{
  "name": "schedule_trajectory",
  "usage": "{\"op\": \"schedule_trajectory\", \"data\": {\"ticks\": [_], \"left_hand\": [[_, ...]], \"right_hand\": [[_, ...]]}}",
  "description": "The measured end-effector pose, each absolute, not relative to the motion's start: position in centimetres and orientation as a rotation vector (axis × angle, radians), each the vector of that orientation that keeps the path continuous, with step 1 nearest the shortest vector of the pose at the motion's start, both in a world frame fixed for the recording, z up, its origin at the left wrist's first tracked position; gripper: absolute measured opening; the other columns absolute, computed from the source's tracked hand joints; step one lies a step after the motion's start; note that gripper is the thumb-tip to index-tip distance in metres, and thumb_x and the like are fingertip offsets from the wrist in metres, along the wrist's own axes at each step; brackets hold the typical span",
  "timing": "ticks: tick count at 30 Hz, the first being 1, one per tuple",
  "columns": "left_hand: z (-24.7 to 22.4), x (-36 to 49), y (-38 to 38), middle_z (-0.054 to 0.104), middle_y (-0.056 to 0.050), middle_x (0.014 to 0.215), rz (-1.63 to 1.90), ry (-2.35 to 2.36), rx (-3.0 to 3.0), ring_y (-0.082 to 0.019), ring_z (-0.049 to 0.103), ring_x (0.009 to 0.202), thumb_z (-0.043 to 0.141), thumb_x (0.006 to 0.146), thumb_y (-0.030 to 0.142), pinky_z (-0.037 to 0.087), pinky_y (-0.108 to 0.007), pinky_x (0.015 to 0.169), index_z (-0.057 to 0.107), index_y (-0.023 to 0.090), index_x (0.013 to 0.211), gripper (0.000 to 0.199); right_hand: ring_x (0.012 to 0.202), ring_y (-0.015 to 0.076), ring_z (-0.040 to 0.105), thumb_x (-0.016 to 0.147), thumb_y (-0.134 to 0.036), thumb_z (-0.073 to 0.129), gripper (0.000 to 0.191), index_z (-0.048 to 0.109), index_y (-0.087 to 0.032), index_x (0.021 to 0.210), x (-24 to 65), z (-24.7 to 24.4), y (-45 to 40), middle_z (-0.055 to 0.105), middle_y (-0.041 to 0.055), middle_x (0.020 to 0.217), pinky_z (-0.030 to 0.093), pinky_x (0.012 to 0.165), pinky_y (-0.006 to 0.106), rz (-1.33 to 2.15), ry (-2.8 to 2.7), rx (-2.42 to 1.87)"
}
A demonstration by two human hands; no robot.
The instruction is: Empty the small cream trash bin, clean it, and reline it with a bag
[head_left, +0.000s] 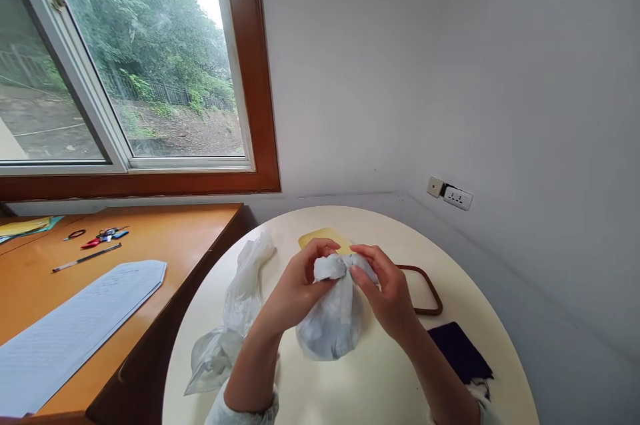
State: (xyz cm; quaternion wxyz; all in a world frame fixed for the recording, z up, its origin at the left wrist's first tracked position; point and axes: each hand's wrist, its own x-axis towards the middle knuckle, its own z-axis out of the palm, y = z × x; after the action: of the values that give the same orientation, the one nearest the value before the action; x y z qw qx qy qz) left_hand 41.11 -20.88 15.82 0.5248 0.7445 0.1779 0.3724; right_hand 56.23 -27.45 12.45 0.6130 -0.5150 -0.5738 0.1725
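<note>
A white translucent plastic bag (333, 328), rounded and full at the bottom, sits at the middle of the round table, its top gathered into a knot-like twist. On the left side of that twist, my left hand (303, 281) has its fingers and thumb closed on the bag's top. My right hand (385, 288) pinches the right side of the gathered plastic between thumb and fingers. What the bag contains is too blurred to tell.
The cream round table (390, 371) carries crumpled clear bags (240, 305) at left, a yellow item (325, 236) behind, a brown frame (430, 291) and dark cloth (460, 351) at right. An orange desk (185, 231) holds papers (90, 325), a pen (87, 257) and scissors (93, 243).
</note>
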Motion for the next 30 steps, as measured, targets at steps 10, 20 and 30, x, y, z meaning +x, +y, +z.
{"op": "schedule_trajectory", "data": {"ticks": [10, 20, 30], "left_hand": [[15.4, 40.3, -19.6, 0.057, -0.004, 0.098, 0.768, 0.525, 1.662, -0.016, 0.054, 0.084, 0.068, 0.07, 0.025, 0.045, -0.026, 0.071, 0.051, 0.022, 0.115, 0.048], [15.1, 39.6, -18.8, 0.059, -0.011, 0.111, 0.612, 0.426, 1.645, -0.025, 0.051, 0.104, 0.063, 0.072, 0.044, 0.042, -0.038, 0.086, 0.054, 0.018, 0.117, 0.053], [15.3, 40.8, -19.6, 0.054, 0.0, 0.084, 0.744, 0.633, 1.95, -0.015, 0.049, 0.08, 0.059, 0.076, 0.024, 0.041, -0.026, 0.07, 0.052, 0.019, 0.09, 0.017]], "right_hand": [[0.066, 0.0113, 0.053, 0.079, -0.028, 0.057, 0.009, 0.061, -0.02, 0.083, 55.8, 13.1, -25.1, 0.058, -0.0014, 0.075, 0.043, 0.059, 0.021, 0.476, -1.199, -1.105], [0.077, 0.015, 0.056, 0.079, -0.022, 0.054, 0.008, 0.062, -0.02, 0.082, 56.6, 13.6, -25.4, 0.061, 0.0023, 0.082, 0.045, 0.068, 0.026, 0.423, -1.345, -1.106], [0.075, 0.0146, 0.057, 0.079, -0.022, 0.056, 0.006, 0.061, -0.021, 0.082, 55.8, 13.4, -25.5, 0.061, 0.0012, 0.08, 0.045, 0.067, 0.026, 0.4, -1.362, -1.115]]}}
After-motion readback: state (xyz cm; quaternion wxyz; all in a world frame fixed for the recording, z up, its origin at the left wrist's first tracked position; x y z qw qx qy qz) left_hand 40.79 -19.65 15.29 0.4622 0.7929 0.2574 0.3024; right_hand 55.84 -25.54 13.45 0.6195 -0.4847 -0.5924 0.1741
